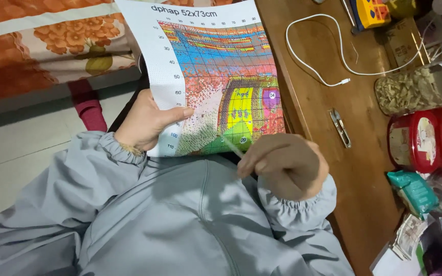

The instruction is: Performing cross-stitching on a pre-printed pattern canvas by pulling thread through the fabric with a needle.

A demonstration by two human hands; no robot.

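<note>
Head view: left hand (147, 122) pinches canvas (216, 76) edge beside table (328, 168).

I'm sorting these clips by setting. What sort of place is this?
Probably a room in a home. A floral bedspread lies beside a wooden table crowded with a charging cable, snack jars and small scissors, while the person holds a gridded craft canvas.

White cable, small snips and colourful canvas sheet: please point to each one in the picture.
White cable (305, 60): head view, on its left curve.
Small snips (339, 128): head view, on the metal blades' middle.
Colourful canvas sheet (216, 66): head view, on the printed blue area.
</note>
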